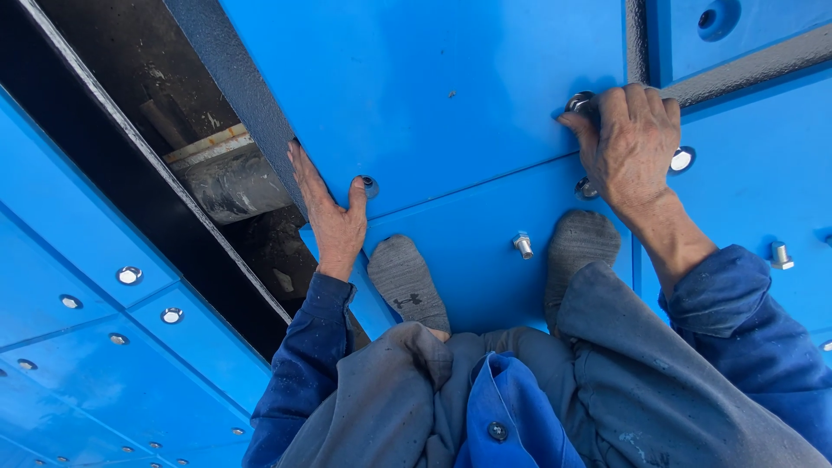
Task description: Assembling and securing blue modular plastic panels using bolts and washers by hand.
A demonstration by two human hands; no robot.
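Observation:
I crouch on bright blue panels (pixel 451 87) in grey socks. My left hand (pixel 329 212) lies flat on the panel's left edge, fingers spread, thumb beside a recessed bolt hole (pixel 370 185). My right hand (pixel 631 143) is closed over a shiny metal bolt (pixel 581 104) at the panel joint; its lower part is hidden under my fingers. Other silver bolts sit close by: one under my wrist (pixel 586 189), one to the right of my hand (pixel 682 159), and a loose one standing between my feet (pixel 523 244).
A dark open gap (pixel 186 186) runs diagonally at left, with a pipe and debris below. More blue panels with seated bolts (pixel 129 276) lie beyond it. Another bolt (pixel 781 255) stands at right. A dark steel strip (pixel 745 62) crosses the top right.

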